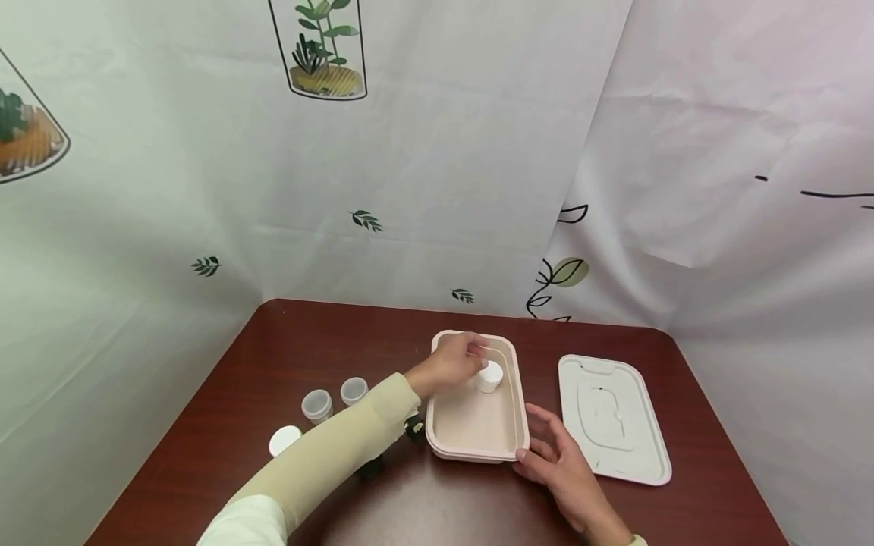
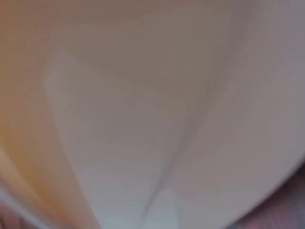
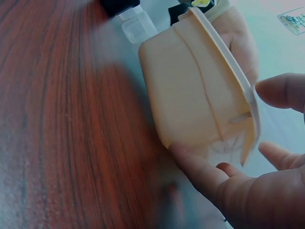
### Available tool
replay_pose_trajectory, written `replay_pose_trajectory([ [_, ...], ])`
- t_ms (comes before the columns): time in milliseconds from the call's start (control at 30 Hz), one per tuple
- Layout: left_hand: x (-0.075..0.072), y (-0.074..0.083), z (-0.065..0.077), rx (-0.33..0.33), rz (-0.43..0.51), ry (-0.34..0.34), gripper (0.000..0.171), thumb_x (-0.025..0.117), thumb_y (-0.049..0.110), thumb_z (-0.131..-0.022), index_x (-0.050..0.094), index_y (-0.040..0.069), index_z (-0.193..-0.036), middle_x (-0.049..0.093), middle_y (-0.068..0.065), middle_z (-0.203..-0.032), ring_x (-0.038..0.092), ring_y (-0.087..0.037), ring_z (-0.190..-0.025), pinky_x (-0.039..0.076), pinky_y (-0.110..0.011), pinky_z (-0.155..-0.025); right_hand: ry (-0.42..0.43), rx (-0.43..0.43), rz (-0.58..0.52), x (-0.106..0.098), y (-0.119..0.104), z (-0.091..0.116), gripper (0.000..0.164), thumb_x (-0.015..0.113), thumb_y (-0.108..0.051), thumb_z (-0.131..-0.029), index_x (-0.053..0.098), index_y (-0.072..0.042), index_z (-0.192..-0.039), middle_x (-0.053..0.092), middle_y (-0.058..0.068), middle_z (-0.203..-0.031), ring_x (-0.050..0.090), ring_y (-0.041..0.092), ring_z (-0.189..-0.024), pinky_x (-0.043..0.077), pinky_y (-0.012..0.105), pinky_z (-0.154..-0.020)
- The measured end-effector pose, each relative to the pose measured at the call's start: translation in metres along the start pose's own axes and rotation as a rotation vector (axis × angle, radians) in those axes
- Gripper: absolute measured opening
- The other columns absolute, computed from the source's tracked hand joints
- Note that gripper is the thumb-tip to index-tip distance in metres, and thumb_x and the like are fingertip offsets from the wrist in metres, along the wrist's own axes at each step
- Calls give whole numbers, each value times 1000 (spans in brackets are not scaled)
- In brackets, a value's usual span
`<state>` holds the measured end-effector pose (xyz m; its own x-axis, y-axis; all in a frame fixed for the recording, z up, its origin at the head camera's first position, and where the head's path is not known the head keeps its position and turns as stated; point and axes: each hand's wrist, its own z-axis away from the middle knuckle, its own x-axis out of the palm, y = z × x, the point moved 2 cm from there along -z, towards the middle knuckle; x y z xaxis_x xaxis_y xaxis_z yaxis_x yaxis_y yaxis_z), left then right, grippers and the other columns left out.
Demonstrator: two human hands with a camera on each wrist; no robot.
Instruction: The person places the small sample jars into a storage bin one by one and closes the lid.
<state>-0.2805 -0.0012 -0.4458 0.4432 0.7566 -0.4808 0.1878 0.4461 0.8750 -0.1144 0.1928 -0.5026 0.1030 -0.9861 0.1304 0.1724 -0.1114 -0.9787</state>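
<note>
A beige rectangular container sits on the table. My left hand reaches into its far part, fingers loosely bent, with fingertips right beside a small white round jar inside. At the near right corner of the container is my right hand, its thumb at the rim and fingers spread along the outer side. In the right wrist view, a fingertip of that hand meets the container's lower edge. The left wrist view is filled by a blurred, pale beige surface.
Right of the container lies a flat white lid. Two translucent cups and a white round-topped item stand at the left. A black-capped clear bottle is behind the container; a dark item with a yellow mark is partly hidden by my left arm.
</note>
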Motion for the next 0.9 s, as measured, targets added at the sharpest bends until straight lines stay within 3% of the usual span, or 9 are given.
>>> replay_pose_trajectory([
  [200, -13, -3, 4, -118, 332, -5, 44, 66, 1, -98, 60, -1, -142, 64, -24, -138, 67, -27, -116, 61, -36, -97, -4, -14, -8, 3, -2, -1, 78, 72, -1, -96, 32, -12, -162, 36, 28, -160, 67, 20, -124, 63, 43, -90],
  [333, -15, -9, 7, -131, 467, -3, 46, 67, -1, -99, 57, -3, -144, 59, -29, -142, 67, -31, -121, 60, -39, -99, 7, -6, -13, 7, -2, -2, 78, 73, -3, -95, 33, -12, -162, 38, 26, -160, 68, 21, -123, 63, 43, -89],
  [467, -24, -10, 15, -95, 502, 13, 48, 68, 0, -99, 56, -2, -145, 59, -30, -144, 66, -38, -127, 59, -42, -101, 27, 3, -17, 10, 0, -1, 75, 73, -1, -95, 37, -9, -161, 42, 25, -158, 70, 22, -121, 64, 44, -88],
  [633, -47, -7, 27, -67, 554, 58, 48, 69, 2, -100, 55, -1, -146, 59, -28, -145, 62, -44, -133, 56, -48, -106, 64, -14, -30, 11, 0, -1, 70, 71, 3, -95, 43, -3, -159, 46, 29, -157, 69, 23, -124, 63, 44, -89],
  [900, -91, -28, 53, -65, 661, 154, 50, 62, -3, -103, 49, -4, -151, 58, -23, -143, 64, -36, -131, 51, -48, -112, 144, -37, -27, 10, 2, 3, 68, 75, 4, -92, 51, -3, -155, 53, 30, -153, 68, 22, -124, 64, 44, -86],
])
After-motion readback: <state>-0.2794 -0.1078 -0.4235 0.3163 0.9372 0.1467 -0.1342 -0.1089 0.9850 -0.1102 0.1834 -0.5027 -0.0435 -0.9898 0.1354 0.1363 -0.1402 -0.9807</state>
